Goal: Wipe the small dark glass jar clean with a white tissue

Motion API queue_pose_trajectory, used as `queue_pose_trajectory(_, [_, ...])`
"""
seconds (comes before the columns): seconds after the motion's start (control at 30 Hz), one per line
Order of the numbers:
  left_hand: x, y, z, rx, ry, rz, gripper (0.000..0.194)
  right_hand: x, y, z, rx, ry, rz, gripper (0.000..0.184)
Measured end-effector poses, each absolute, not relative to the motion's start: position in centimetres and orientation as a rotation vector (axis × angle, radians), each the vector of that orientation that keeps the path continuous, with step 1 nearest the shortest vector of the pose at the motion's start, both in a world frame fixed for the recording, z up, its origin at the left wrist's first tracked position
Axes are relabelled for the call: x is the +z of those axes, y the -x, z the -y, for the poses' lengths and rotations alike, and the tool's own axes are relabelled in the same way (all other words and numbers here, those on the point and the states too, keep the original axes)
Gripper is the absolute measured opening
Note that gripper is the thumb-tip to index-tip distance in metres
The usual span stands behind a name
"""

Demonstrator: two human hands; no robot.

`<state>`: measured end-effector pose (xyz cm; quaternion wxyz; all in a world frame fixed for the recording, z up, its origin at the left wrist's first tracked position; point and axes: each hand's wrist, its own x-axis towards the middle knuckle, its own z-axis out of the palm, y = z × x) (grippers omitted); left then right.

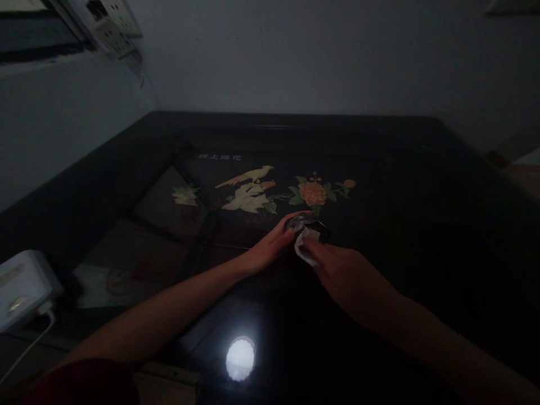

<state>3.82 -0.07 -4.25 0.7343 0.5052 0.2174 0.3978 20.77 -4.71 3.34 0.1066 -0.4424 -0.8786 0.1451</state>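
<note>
My left hand [272, 247] is wrapped around a small round object [300, 221], dark and shiny like glass or polished metal; its exact kind is too dim to make out. Pinched in the fingers of my right hand [340, 270] is a crumpled white tissue [307, 257], pressed against the near side of that object. Both hands meet just above the glossy black tabletop [396, 185], below an inlaid orange flower [313, 193]. The right fingertips are partly hidden by the tissue.
A white box-shaped device [25, 287] with a white cable [42, 334] stands at the left edge. An inlaid bird [248, 175] decorates the tabletop. A bright round light reflection shows near the front. Power sockets [113, 36] sit on the wall at upper left.
</note>
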Motion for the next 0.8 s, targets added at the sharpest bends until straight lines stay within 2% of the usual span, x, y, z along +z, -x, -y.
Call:
queue_pose_trajectory(0.13, [-3.6, -3.6, 0.1, 0.822, -1.225, -0.522, 0.076, 3.5, -21.1, 4.3, 0.584, 1.340, 2.407, 0.024])
queue_pose_trajectory(0.3, [-2.5, -3.6, 0.4, 0.775, -1.279, -0.550, 0.086, 3.9, -21.6, 4.0, 0.548, 1.201, 2.504, 0.029])
queue_pose_trajectory(0.43, [-2.8, -3.7, 0.4, 0.796, -1.266, -0.562, 0.086, 3.9, -21.8, 4.0, 0.328, 1.113, 2.688, 0.029])
queue_pose_trajectory(0.53, [-3.6, -3.8, 0.2, 0.809, -1.238, -0.603, 0.086, 3.6, -21.9, 3.9, -0.025, 0.990, 2.768, 0.023])
queue_pose_trajectory(0.63, [-4.8, -3.8, 0.0, 0.845, -1.193, -0.614, 0.078, 3.2, -22.0, 3.8, -0.331, 0.841, 2.757, 0.018])
queue_pose_trajectory(0.8, [-6.1, -3.8, -0.3, 0.863, -1.182, -0.601, 0.068, 3.2, -22.1, 3.7, -0.388, 0.764, 2.739, 0.018])
